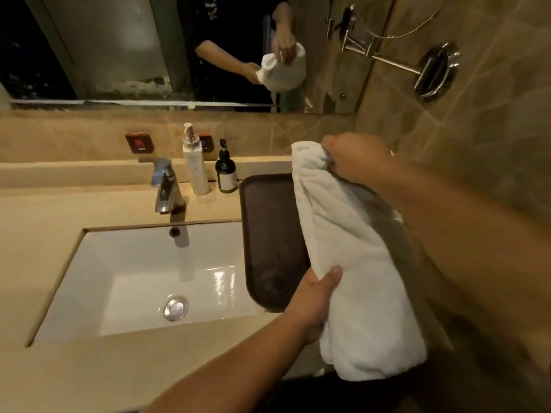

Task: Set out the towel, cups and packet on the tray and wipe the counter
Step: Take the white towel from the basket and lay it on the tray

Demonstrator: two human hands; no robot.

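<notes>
Beige stone bench (89, 368) in a dim tiled bathroom, seen from over a person's arms. Nearest, at five o'clock, a folded white towel (363, 278) hangs in the air above the bench edge, clear of every surface. The left hand (316, 299), at about six o'clock, grips the towel's near side with fingers wrapped under and thumb over it. The right hand (354, 158), at one o'clock, is closed in a fist round the towel's far end, bunching the cloth. Beneath and to the left of the towel lies the dark tray (268, 234), bare where it shows, just beside the white sink (143, 278) at eight o'clock. Farther back, at eleven o'clock, stand the tap (165, 186), a white pump bottle (195, 165) and a dark pump bottle (226, 174) close to the tray's far corner. Beyond, the mirror (119, 55) reflects the hands and towel. No cups or packet are in view.

The towel seems about to be laid down. Lowered carelessly, its loose lower fold could trail into the sink or overhang the tray rim, and a swing of the far end could knock the dark bottle.
</notes>
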